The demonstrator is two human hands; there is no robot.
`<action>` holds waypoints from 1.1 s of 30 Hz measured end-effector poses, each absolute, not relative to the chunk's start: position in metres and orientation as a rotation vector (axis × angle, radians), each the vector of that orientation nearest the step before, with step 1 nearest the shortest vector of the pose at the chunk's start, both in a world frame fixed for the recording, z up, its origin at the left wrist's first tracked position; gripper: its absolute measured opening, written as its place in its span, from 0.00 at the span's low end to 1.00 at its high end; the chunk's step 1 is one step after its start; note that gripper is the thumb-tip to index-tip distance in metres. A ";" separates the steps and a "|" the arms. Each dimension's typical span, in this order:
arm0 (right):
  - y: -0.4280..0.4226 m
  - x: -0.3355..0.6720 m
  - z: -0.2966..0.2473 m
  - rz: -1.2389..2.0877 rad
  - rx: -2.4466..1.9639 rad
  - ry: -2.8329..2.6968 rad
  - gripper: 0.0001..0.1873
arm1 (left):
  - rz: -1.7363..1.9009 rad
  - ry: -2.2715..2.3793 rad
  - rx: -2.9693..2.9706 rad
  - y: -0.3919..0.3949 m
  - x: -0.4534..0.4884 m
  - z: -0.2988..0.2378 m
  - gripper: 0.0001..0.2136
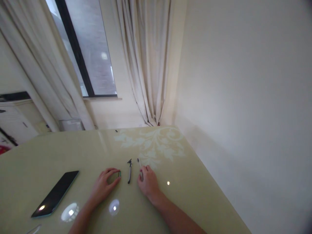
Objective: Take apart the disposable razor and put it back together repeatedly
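**Two hands on one table, a razor lying between them**

Two hands work at the table, nearer its right edge than its left. The left hand is bent into a C, thumb and fingertips pinching one small green piece; the fingertips cover its ends, and whether it is lifted or rests on the tabletop cannot be told. The right hand is curled, fingers drawn in around one thin stick with a dark tip pointing toward the far edge. Most of the stick is hidden beneath the fingers.

One razor lies in the gap between the hands, touching neither, its head toward the far edge and its handle toward the near one.

One flat dark-screened device lies slantwise, well apart from the left hand, on the left-hand side. Close to the far edge sits one dark scrap, too small to identify. At the lower left a clear object is cut off by the frame, as is the table's near edge. Beyond the far edge hang two curtains, one each side of one window.
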State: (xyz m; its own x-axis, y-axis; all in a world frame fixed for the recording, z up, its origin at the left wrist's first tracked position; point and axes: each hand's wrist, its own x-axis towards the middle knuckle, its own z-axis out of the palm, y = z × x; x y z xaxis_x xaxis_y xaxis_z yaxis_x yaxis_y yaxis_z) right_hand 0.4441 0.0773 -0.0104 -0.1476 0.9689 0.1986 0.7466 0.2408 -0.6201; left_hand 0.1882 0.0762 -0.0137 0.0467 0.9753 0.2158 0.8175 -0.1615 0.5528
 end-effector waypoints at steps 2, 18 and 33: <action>0.077 0.446 -0.013 0.523 -1.536 -1.986 0.14 | 0.821 1.833 2.045 0.074 0.190 -0.015 0.19; 0.078 0.457 -0.011 0.355 -1.361 -1.849 0.06 | 0.774 2.063 2.275 0.051 0.246 0.003 0.14; 0.060 0.462 -0.009 0.481 -1.314 -1.566 0.20 | 0.775 2.027 2.343 0.044 0.277 0.012 0.12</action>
State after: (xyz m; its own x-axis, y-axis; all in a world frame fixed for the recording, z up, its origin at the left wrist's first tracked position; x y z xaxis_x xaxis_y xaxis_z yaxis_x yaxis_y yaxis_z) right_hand 0.4620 0.0595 -0.0088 0.0848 0.8998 0.4280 0.5045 0.3317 -0.7972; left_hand 0.2771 0.0436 0.0122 0.0770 0.9182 0.3887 0.9434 -0.1932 0.2695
